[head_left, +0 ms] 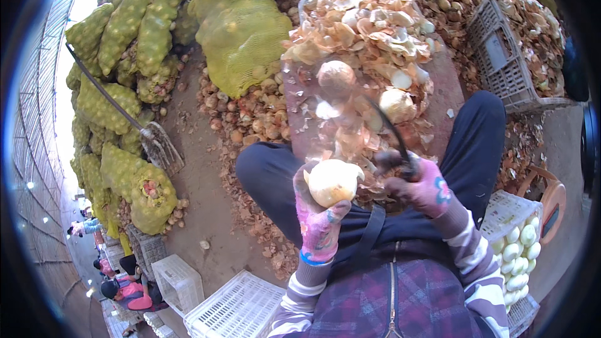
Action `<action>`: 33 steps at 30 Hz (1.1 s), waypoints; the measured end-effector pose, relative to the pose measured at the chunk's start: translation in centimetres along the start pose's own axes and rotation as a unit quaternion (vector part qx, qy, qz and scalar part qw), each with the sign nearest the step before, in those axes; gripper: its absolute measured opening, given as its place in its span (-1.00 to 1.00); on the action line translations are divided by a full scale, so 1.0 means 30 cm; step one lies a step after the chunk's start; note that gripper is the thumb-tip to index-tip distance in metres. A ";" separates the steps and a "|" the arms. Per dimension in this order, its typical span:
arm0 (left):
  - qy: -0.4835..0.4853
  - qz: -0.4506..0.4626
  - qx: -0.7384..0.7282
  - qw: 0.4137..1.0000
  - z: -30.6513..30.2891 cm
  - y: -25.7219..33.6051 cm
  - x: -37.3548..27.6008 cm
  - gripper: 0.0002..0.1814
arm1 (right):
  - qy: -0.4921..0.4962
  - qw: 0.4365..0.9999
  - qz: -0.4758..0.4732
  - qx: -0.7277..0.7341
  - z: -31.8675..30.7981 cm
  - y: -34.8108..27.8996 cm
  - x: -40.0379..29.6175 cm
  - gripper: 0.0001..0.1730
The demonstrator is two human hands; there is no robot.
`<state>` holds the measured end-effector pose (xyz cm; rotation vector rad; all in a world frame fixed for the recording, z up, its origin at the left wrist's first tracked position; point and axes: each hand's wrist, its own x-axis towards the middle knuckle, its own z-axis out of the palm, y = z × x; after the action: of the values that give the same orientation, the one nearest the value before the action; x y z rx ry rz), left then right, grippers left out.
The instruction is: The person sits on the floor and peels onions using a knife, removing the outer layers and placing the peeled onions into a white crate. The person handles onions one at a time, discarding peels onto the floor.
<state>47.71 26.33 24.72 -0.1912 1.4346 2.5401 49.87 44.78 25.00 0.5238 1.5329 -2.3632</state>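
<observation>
My left hand (320,229), in a pink flowered glove, grips a pale onion (332,183) with a bit of loose skin at its right side. In my right hand (425,188), gloved alike, is a dark curved blade (393,126), blurred, that points up and away; its handle is hidden by the fingers. The blade is apart from the held onion. Before me a reddish board (300,103) bears an unpeeled onion (336,78), a paler onion (396,104) and a heap of papery onion skins (371,33).
Yellow mesh sacks (237,28) and loose onions (260,122) lie at the left and back. A shovel (159,145) leans there. Crates hold skins (535,42) and peeled onions (519,249). A white crate (239,305) stands front left; people (131,291) sit beyond.
</observation>
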 end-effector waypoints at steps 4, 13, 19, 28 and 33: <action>-0.029 -0.021 0.038 0.999 -0.018 -0.019 -0.020 -0.07 | -0.016 0.995 -0.045 -0.085 0.043 0.038 0.024 -0.71; -0.062 -0.127 -0.153 0.978 -0.071 -0.076 -0.045 0.06 | 0.047 0.988 0.046 0.140 0.006 0.079 0.084 -0.81; -0.099 -0.166 -0.273 0.942 -0.102 -0.118 -0.020 0.00 | 0.004 0.964 0.091 0.248 -0.029 0.132 0.100 -0.73; -0.053 -0.226 -0.217 0.948 -0.069 -0.104 0.013 -0.24 | 0.026 0.990 0.042 0.136 -0.017 0.048 0.045 -0.72; -0.058 -0.167 -0.102 0.979 -0.016 -0.126 -0.002 -0.20 | 0.041 0.999 -0.001 0.021 0.006 0.051 0.010 -0.69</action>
<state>48.71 27.80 21.37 -0.2854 1.0028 2.3712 50.20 43.99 23.68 0.6365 1.5214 -2.4078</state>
